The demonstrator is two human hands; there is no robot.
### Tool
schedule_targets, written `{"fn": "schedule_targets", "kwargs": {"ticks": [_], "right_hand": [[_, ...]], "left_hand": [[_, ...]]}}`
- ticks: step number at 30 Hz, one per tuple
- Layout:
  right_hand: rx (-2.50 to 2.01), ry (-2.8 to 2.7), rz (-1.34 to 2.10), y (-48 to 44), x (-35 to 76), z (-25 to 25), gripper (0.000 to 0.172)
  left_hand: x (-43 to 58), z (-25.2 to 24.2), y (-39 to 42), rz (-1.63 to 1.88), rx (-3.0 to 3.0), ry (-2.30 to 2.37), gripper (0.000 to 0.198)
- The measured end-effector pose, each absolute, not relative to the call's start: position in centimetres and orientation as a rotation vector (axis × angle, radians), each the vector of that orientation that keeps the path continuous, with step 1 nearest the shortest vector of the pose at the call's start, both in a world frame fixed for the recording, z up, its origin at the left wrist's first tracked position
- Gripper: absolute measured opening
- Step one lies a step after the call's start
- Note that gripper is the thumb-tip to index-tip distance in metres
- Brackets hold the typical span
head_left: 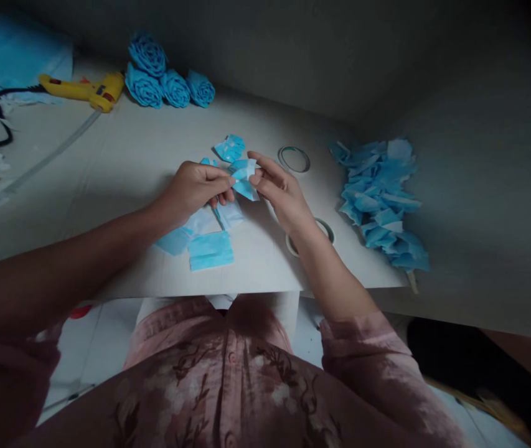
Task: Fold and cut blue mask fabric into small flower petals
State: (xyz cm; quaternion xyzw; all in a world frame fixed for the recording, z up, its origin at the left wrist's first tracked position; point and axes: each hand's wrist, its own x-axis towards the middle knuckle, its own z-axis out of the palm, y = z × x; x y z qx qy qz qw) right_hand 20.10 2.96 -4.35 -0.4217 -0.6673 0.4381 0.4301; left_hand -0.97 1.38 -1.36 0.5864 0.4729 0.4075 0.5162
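Both my hands meet over the middle of the white table [120, 155]. My left hand [195, 190] is closed in a pinch on a small folded piece of blue fabric [245, 177]. My right hand [279, 193] grips the same piece from the right with thumb and fingers. Under my hands lie several flat blue cut pieces [210, 250], and a small folded bundle [230, 148] rests just beyond my fingers.
Three finished blue fabric roses [165, 78] sit at the back beside a yellow glue gun [83, 91] with a black cord. A heap of blue cut pieces [380, 202] lies at the right. Two tape rolls [294, 159] lie near my right hand.
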Motion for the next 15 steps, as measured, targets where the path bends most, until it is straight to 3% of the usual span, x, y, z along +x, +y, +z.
{"fn": "schedule_targets", "kwargs": {"ticks": [6,12,15], "right_hand": [[-1.034,-1.617,1.151,3.0,19.85,-4.52,0.066],[-1.047,-1.607,1.089,3.05,19.96,-4.44,0.063],[-1.035,-1.609,1.075,3.07,20.01,-4.45,0.061]], "left_hand": [[-0.82,-1.5,1.36,0.974,1.454,1.11,0.026],[-0.76,-1.65,1.53,0.968,1.31,1.047,0.039],[-0.81,-1.56,1.47,0.933,1.352,1.034,0.03]]}}
